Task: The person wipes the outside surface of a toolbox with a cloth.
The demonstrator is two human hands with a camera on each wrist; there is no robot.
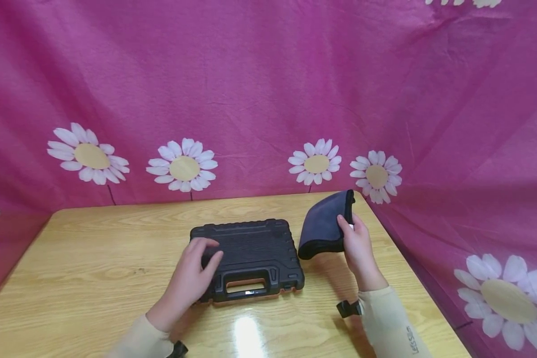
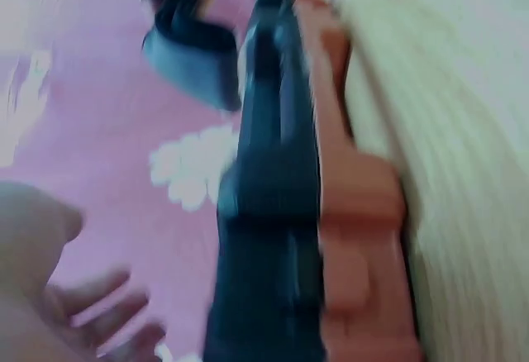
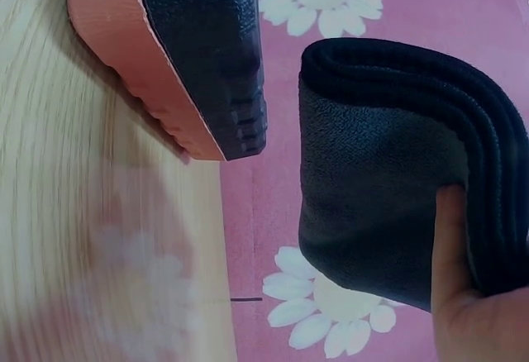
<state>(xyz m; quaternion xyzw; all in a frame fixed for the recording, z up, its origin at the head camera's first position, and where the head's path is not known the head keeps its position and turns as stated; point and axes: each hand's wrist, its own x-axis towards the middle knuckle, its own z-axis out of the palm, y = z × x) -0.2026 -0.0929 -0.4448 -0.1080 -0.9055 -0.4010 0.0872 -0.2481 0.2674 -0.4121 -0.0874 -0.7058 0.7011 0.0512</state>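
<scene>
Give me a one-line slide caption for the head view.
Left hand rests on a closed black tool case while right hand holds a folded dark cloth above the wooden table.

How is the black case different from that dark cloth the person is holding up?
The case is hard, ribbed plastic with a handle and an orange underside; the folded cloth is soft and grey with black edging. The case lies flat on the table under the left hand; the cloth is held up by the right hand. Both are dark.

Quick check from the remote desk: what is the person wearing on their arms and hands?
Both hands are bare, left hand and right hand. Each arm has a cream long sleeve; the right one carries small dark lettering near the cuff. A small black wrist device sits at each cuff.
</scene>
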